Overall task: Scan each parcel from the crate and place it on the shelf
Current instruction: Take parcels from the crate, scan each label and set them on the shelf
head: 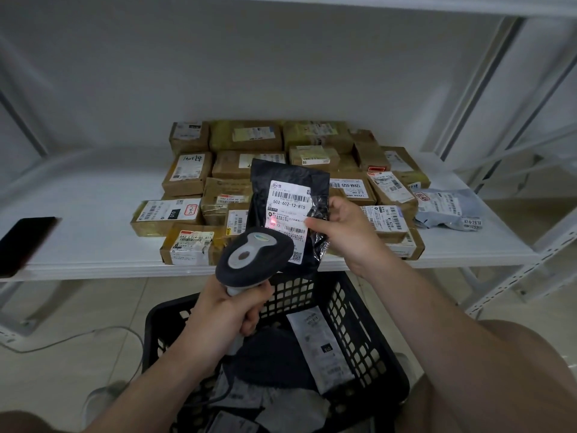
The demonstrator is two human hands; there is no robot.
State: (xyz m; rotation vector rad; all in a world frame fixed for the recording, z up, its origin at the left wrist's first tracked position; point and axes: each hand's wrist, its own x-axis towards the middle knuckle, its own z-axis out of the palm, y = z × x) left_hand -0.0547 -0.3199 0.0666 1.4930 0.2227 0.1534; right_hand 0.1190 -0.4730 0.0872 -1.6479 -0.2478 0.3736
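Observation:
My right hand (pixel 346 232) pinches a black plastic parcel (pixel 281 182) by its right edge and holds it upright above the shelf's front edge. Its white label faces me, and a red scanner dot glows on the label. My left hand (pixel 231 310) grips the handle of a dark grey barcode scanner (pixel 254 254), whose head points at the label from just below. Under both hands stands a black plastic crate (pixel 359 323) with several bagged parcels in it, among them a grey bag (pixel 321 345).
The white metal shelf (pixel 93 220) carries several brown cardboard parcels (pixel 187 173) in rows and a grey plastic bag parcel (pixel 449 207) at the right. A dark phone (pixel 25 242) lies at the shelf's left front. A cable (pixel 78 335) runs over the tiled floor.

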